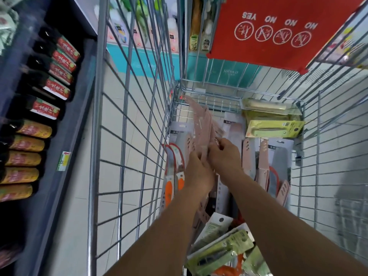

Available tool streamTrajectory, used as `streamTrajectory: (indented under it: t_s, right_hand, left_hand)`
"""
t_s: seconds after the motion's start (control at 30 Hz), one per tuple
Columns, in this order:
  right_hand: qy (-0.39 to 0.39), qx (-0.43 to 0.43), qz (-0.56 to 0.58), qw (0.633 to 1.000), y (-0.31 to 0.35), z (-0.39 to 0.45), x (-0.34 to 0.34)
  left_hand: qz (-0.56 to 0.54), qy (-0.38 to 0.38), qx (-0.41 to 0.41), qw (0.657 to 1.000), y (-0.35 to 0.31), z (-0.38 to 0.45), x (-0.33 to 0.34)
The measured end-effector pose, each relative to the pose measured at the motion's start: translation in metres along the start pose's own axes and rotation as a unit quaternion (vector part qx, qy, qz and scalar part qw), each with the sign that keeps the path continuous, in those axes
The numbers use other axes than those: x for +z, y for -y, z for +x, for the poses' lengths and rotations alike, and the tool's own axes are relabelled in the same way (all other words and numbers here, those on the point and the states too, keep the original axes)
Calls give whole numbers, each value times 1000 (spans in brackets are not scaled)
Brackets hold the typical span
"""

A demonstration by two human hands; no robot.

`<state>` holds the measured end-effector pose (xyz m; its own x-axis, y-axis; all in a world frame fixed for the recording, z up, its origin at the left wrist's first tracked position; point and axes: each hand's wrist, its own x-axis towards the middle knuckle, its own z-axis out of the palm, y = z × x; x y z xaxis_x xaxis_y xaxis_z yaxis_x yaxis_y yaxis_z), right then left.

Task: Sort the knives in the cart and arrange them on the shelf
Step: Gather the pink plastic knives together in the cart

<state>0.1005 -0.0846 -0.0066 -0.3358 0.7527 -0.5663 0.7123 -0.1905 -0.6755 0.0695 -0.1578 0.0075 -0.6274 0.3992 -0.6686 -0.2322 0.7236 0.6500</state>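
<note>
Both arms reach down into a wire shopping cart [127,136]. My left hand [197,174] and my right hand [225,154] together hold a bunch of pink packaged knives [201,126], blurred, fanning up and away from the hands. On the cart floor lie more packaged knives: orange-handled ones [173,176] at the left, pink and grey ones [268,166] at the right, green packs [274,128] at the far end and green packs [219,253] near me.
A dark shelf [65,136] at the left carries rows of dark bottles [49,86] with red and yellow labels. The cart's red child-seat flap [278,32] hangs at the far end. Shelves of packaged goods [139,26] stand beyond the cart. Pale tiled floor shows beneath.
</note>
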Motion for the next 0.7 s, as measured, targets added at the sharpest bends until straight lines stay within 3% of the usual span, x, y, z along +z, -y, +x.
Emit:
streamTrajectory:
  t_s: [0.37,0.7]
  right_hand:
    - [98,17,26,995,34,16,-9]
    - [145,38,67,986,23,27,-15]
  left_hand:
    - [-105,-75,-17,991,-23,32,-11]
    - [-147,-77,-91,982,-57,48,-10]
